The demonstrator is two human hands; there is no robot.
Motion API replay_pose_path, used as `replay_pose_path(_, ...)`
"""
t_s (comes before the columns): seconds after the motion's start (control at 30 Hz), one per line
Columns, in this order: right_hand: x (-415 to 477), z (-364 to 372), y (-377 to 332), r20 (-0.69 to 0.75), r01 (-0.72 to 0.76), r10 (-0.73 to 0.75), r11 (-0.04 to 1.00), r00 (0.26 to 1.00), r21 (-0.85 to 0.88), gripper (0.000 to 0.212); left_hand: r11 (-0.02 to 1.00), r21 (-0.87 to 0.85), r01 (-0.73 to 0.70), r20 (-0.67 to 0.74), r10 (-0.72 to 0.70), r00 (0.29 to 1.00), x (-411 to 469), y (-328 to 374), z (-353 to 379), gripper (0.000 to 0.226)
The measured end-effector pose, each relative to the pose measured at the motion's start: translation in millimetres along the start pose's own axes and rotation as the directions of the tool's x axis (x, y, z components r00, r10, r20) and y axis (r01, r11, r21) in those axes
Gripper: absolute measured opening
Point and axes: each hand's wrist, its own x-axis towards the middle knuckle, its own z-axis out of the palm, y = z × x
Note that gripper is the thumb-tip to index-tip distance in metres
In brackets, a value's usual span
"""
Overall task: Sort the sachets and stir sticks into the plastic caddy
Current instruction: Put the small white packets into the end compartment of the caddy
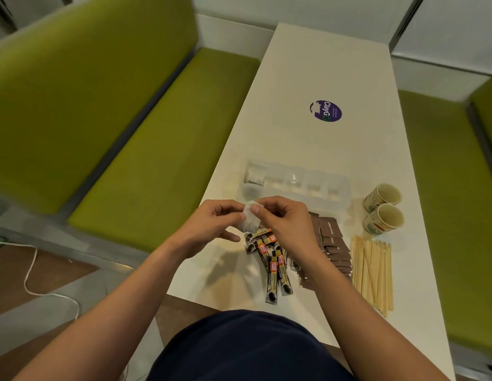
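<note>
**A:** What are the hands on?

**B:** Both on one thing. The left grip and right grip each pinch, thumb against forefinger, the top of a small pale translucent packet, held up off the surface. I can't tell if it is a sachet or a wrapper.

**A:** And the caddy?

**B:** The clear plastic caddy lies just beyond the knuckles, toward the far edge. Its long axis runs across, parallel to the near edge. The packet hangs in front of its left half, so the move I'd expect is short and straight away from the body. The right grip is nearer the middle compartments and the left grip nearer the left end.

**A:** Anything in it?

**B:** Something glassy in the left-end compartment, but I can't make it out. The rest look bare.

**A:** What is left to sort?

**B:** Nearly everything, I'd judge. The coffee granule sticks fan out below the hands, pointing roughly near-to-far. The brown sachets are heaped just right of them. The wooden stir sticks lie near the right edge, lengthwise near-to-far, with two paper cups beyond them.
</note>
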Motion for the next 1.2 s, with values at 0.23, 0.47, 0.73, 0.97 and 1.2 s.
replay_pose_path(0.23,12,-7,-2,-0.035,-0.004,0.004,1.0,0.999,-0.007,0.013,0.999,-0.033,0.0,-0.044,-0.001,0.999,11,-3,9,0.018)
replay_pose_path(0.47,19,-21,2,0.084,-0.025,0.03,0.998,0.996,-0.065,0.015,0.996,-0.086,-0.019,-0.066,0.014,0.998,26,-8,13,0.014)
replay_pose_path(0.73,76,-26,-17,-0.063,-0.003,0.001,1.0,0.998,-0.029,0.007,0.997,0.045,-0.065,-0.251,0.074,0.965,62,4,-7,0.005)
replay_pose_path(0.97,141,-8,6,-0.036,-0.181,0.178,0.954,0.983,-0.24,0.017,0.872,0.475,-0.113,-0.373,0.316,0.872,94,0,-18,0.004)
replay_pose_path(1.2,134,4,21,-0.114,-0.004,-0.064,0.856,0.991,-0.517,0.033,0.77,0.629,-0.11,-0.291,0.364,0.885,113,-8,-19,0.011)
